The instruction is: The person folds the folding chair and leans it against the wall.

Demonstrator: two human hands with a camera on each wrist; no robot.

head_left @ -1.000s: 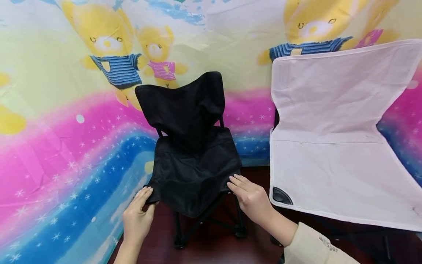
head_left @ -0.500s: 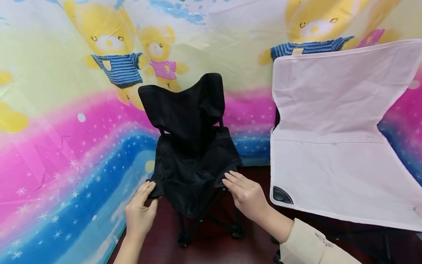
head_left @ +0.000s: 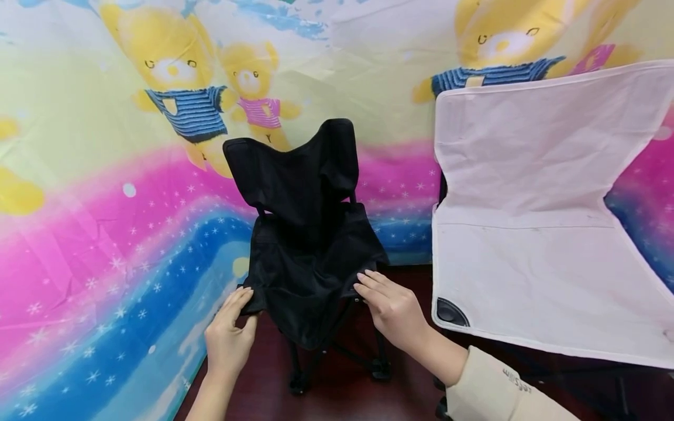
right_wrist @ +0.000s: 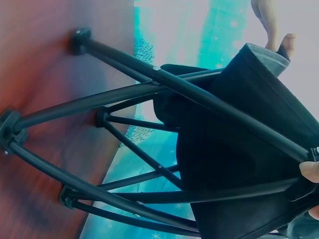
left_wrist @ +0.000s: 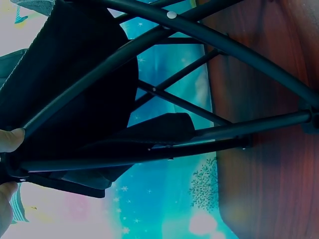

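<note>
A small black folding camp chair [head_left: 310, 257] stands partly opened, its fabric seat creased and drooping at the front. My left hand [head_left: 227, 336] grips its front left seat corner, fingers on top and thumb underneath. At the front right corner, my right hand [head_left: 395, 307] holds on the same way, fingertips over the fabric. The left wrist view has crossed metal legs [left_wrist: 259, 64] under the seat, with a thumb [left_wrist: 11, 140] against a tube end. In the right wrist view, black plastic feet [right_wrist: 12, 130] stand on the dark surface and the seat fabric [right_wrist: 239, 149] hangs between the tubes.
A larger white folding chair [head_left: 526, 275] stands unfolded close on the right, with a black corner patch. Behind both hangs a printed cloth backdrop [head_left: 131, 193] with yellow bears, which also runs along the left. Below is a reddish-brown wooden surface [head_left: 347, 403].
My hands have come slightly closer together, the left moving right and up. The black chair has narrowed, its left front leg shifting right and its front fabric sagging to a sharper point.
</note>
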